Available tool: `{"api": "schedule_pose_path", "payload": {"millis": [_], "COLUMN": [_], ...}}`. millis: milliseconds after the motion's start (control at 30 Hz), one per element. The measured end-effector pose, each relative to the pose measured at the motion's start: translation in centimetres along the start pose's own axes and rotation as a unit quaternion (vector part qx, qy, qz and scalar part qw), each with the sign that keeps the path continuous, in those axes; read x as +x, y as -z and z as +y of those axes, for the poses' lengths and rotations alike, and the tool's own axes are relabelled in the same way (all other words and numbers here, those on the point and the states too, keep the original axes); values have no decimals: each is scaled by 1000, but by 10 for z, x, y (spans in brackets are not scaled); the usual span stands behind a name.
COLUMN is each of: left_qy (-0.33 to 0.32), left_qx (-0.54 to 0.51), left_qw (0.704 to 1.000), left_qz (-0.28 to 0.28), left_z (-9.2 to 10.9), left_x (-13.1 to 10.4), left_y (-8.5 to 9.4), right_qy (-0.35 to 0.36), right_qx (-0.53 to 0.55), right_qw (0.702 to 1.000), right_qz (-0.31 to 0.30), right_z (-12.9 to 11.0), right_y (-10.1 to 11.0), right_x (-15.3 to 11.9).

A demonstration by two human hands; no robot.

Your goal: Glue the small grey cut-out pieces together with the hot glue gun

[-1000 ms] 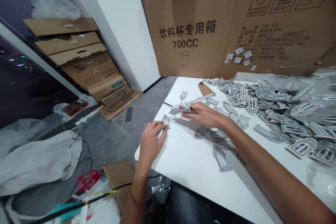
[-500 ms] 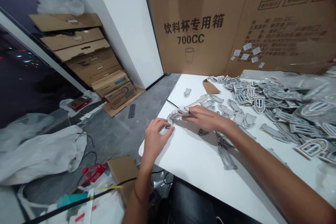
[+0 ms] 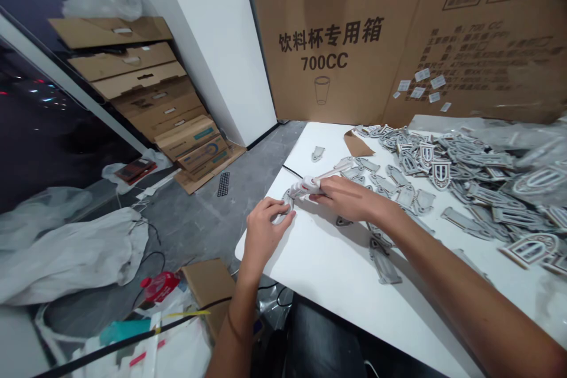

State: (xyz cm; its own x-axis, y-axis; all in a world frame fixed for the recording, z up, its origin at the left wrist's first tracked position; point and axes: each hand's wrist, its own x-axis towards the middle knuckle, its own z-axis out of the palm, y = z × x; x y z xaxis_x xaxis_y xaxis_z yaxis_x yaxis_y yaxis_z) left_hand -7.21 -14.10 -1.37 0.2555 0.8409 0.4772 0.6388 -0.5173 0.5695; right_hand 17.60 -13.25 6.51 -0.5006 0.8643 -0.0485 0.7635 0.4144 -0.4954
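Note:
My right hand [image 3: 343, 196] is closed round a white glue gun [image 3: 303, 186], and a pale glue stick [image 3: 332, 172] sticks out of its back. The gun's nozzle points left and down at a small grey arched piece [image 3: 287, 198] near the table's left edge. My left hand [image 3: 266, 225] pinches that piece between thumb and fingers, which partly hide it. Whether the nozzle touches the piece I cannot tell. Several loose grey pieces [image 3: 384, 264] lie under and beside my right forearm, and one more piece [image 3: 318, 154] lies farther back.
A heap of grey and white window-shaped pieces [image 3: 476, 174] covers the right of the white table [image 3: 310, 260]. Plastic bags [image 3: 496, 133] lie behind it. A large cardboard box [image 3: 336, 6] stands at the back. A cable [image 3: 291, 173] crosses the left table edge; a brown scrap [image 3: 358, 144] lies nearby.
The glue gun has tilted slightly and its nozzle sits a little lower by the piece. My left hand stays almost where it was. The whole view has shifted slightly.

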Motion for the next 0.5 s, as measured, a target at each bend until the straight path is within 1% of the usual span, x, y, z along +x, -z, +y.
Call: {"api": "schedule_pose_path", "payload": {"millis": [267,500], "left_qy": [-2,0], "left_qx": [-4,1], "left_qw": [1000,1000], "left_qz": [1,0], "left_z": [-1,-1], "left_x": [1,0], "left_y": [-1,0], "right_qy": [-24,-35], "right_qx": [-25,-65], "right_qw": [999,997], "right_qz": [-5,3], "right_z": [-8,-7], "right_y": [1,-3], "right_x": [-2,-3]}}
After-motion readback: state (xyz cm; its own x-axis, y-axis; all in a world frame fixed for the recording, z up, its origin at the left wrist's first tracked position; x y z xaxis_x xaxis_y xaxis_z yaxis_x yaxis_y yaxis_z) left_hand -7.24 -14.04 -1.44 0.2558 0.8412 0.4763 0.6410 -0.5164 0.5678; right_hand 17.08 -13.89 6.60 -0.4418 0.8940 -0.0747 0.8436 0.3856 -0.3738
